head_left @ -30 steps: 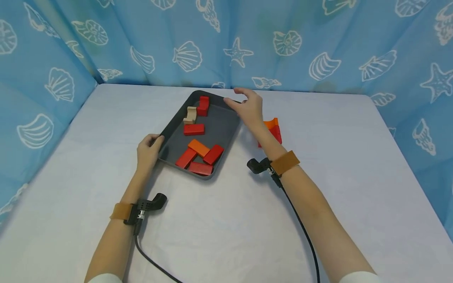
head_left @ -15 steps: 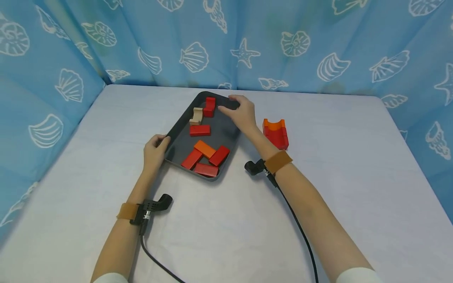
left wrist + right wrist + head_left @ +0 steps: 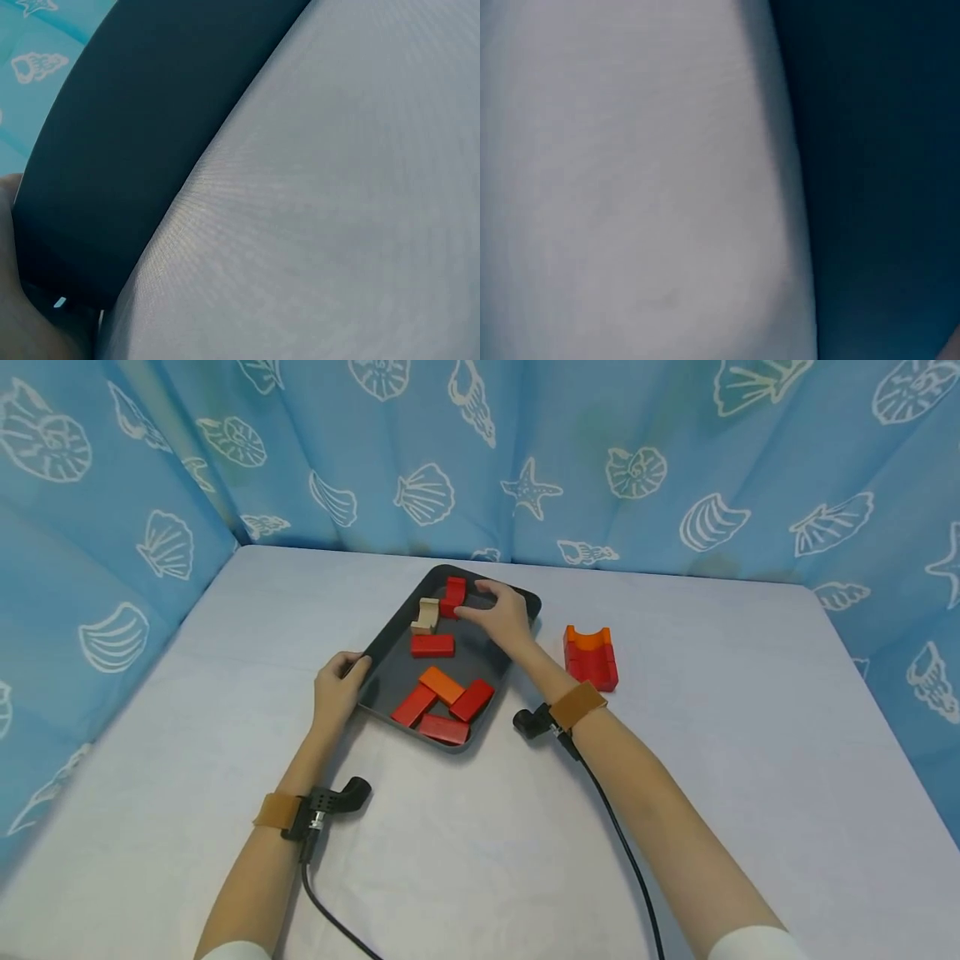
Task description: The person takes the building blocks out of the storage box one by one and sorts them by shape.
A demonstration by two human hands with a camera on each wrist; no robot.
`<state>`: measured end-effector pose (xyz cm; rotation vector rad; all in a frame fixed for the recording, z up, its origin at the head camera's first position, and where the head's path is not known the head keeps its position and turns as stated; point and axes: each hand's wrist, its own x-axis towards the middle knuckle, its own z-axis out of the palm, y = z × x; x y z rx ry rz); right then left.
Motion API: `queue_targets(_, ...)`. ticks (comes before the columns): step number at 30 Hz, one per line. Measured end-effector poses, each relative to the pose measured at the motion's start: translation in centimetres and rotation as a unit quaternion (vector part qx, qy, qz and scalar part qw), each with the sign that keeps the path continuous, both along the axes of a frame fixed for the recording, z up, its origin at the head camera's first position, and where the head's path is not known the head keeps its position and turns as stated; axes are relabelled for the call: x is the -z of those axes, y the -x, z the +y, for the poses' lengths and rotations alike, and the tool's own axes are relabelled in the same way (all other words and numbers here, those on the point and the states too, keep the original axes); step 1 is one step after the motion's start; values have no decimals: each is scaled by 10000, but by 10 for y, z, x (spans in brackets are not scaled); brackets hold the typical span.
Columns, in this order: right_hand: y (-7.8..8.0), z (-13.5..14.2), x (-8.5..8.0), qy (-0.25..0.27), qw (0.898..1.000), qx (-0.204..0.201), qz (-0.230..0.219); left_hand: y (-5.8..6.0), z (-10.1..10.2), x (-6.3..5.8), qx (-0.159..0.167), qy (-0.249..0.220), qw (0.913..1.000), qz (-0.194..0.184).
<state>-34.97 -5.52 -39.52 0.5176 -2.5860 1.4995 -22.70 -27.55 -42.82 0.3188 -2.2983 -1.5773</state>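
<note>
At the left rim of a dark grey tray [image 3: 478, 650], my left hand [image 3: 335, 691] grips the edge between thumb and fingers. Over the tray's far right part is my right hand [image 3: 506, 618], thumb and forefinger spread apart. Its thumb tip is right at a red notched block [image 3: 454, 587], which stands by a plain wooden notched block [image 3: 427, 615]. A red block [image 3: 432, 646] lies in the tray's middle. Toward its near end are an orange block [image 3: 442, 685] and several red blocks [image 3: 443, 728]. The tray's outer wall [image 3: 150, 135] fills much of the left wrist view.
Right of the tray, on the white-covered table [image 3: 712, 735], stands a red and orange group of blocks [image 3: 591, 662] with a curved hollow. A blue shell-patterned curtain [image 3: 570, 460] hangs behind the table. Black cables [image 3: 615, 822] run from both wrist cameras.
My right hand has moved from the tray's far right corner inward and down to the red notched block. The left hand keeps its grip on the rim. The head view has shifted slightly.
</note>
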Motion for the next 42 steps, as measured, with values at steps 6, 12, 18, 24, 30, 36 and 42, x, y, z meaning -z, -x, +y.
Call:
queue_targets(6, 2, -2, 11, -676, 9962, -376, -407, -4, 2, 7, 65, -9, 9999, -152)
queue_targets(12, 6, -7, 11, -1025, 9913, -614, -544, -5, 3, 5, 94, -128, 9998, -77)
queue_targets(18, 6, -13, 8, -1168, 9881, -598, -801, -1, 4, 2, 146, -42, 9999, 67)
queue_targets(24, 4, -16, 10, -1241, 9870, -608, -816, -1, 3, 3, 108, 75, 9999, 36)
queue_targets(30, 4, -20, 10, -1312, 9884, -658, -380, -1, 0, 2, 39, 56, 9999, 137)
queue_targets(36, 7, -26, 6, -1301, 9885, -667, 398, 0, -3, -1, 39, 97, 9997, 211)
queue_targets(42, 9, -22, 0, -1472, 9849, -882, 232, 0, -2, -2, 35, 98, 9998, 158)
